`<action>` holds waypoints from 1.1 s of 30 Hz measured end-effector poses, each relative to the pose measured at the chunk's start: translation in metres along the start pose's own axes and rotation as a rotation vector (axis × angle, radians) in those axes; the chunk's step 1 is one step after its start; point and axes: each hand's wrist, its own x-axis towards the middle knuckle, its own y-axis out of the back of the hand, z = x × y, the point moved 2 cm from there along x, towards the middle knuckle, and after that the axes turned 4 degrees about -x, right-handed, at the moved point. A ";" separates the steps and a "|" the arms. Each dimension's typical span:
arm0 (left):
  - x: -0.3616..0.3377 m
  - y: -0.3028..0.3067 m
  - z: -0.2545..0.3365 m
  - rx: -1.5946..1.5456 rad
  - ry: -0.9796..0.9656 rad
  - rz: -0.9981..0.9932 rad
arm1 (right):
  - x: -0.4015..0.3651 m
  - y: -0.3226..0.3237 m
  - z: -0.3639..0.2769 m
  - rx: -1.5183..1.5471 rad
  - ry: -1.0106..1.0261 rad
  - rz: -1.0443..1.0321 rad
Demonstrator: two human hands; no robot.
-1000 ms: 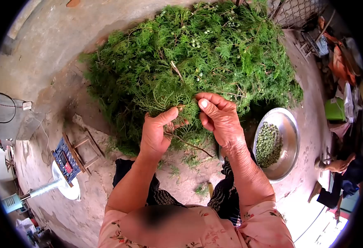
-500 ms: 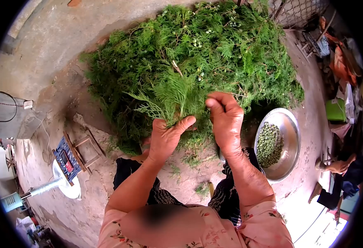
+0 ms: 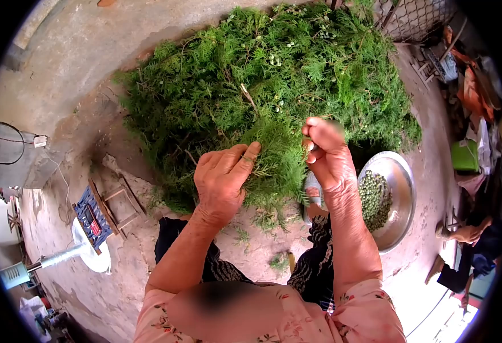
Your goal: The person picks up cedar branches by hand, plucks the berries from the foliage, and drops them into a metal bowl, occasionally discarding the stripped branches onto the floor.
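Observation:
My left hand (image 3: 222,180) is closed, back of the hand upward, on a green evergreen sprig (image 3: 279,163) whose feathery foliage fans out to the right of the fingers. My right hand (image 3: 332,150) is raised just right of that sprig, fingers curled in and thumb pressed toward them. Whatever sits between those fingertips is too small to make out. Beyond both hands lies a large heap of cut evergreen branches (image 3: 251,68) dotted with small pale green cones. A metal basin (image 3: 402,194) stands right of my right forearm, partly filled with green cones (image 3: 375,200).
A small wooden-framed stool (image 3: 94,220) lies at the left beside a white fan (image 3: 62,260) with a round base. Bags and clutter, including a green container (image 3: 464,153), line the right. Another person's hand (image 3: 469,232) shows at the far right.
My left hand has turned palm-down and the sprig has swung right and lower. My right hand has moved slightly right and up, away from the sprig.

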 end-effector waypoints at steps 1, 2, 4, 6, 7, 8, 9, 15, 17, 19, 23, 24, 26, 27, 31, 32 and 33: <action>0.000 -0.001 0.000 -0.001 0.000 0.000 | -0.001 -0.003 0.001 -0.097 -0.013 0.039; 0.000 -0.002 -0.001 0.022 -0.044 0.026 | 0.001 -0.003 0.004 -0.070 -0.015 0.050; 0.000 -0.003 -0.001 0.045 -0.085 0.049 | -0.003 0.002 0.001 -0.089 -0.026 0.052; 0.001 -0.003 -0.003 0.030 -0.002 0.047 | -0.006 0.002 -0.001 -0.108 -0.034 0.056; 0.001 -0.004 -0.001 0.030 0.000 0.046 | -0.009 0.000 -0.003 -0.254 -0.025 0.083; 0.001 -0.008 -0.004 -0.456 0.385 0.074 | -0.012 -0.004 -0.005 -0.400 -0.016 0.108; -0.002 -0.012 -0.007 -0.941 0.770 0.099 | -0.015 -0.008 -0.006 -0.544 -0.007 0.131; -0.001 -0.025 -0.022 -1.570 1.116 0.427 | -0.024 -0.021 0.042 -1.067 0.167 -0.269; -0.002 -0.029 -0.028 -1.661 1.130 0.436 | -0.023 -0.022 0.058 -1.159 0.309 -0.353; -0.004 -0.032 -0.032 -1.707 1.152 0.492 | -0.025 -0.028 0.064 -1.480 0.507 -0.348; -0.005 -0.026 -0.039 -1.841 1.168 0.508 | -0.027 -0.025 0.078 -1.688 0.575 -0.244; -0.006 -0.025 -0.043 -1.855 1.159 0.536 | -0.028 -0.024 0.080 -1.704 0.602 -0.239; -0.009 -0.022 -0.056 -1.833 1.169 0.591 | -0.030 -0.020 0.074 -1.761 0.601 -0.245; -0.008 -0.020 -0.060 -1.792 1.189 0.612 | -0.032 -0.020 0.070 -1.795 0.611 -0.274; -0.006 -0.010 -0.066 -1.573 1.331 0.739 | -0.034 0.003 0.031 -1.970 0.564 -0.254; -0.007 -0.012 -0.067 -1.580 1.328 0.735 | -0.040 0.011 0.019 -1.978 0.559 -0.227; -0.007 -0.016 -0.069 -1.576 1.255 0.726 | -0.046 0.020 0.004 -1.989 0.556 -0.201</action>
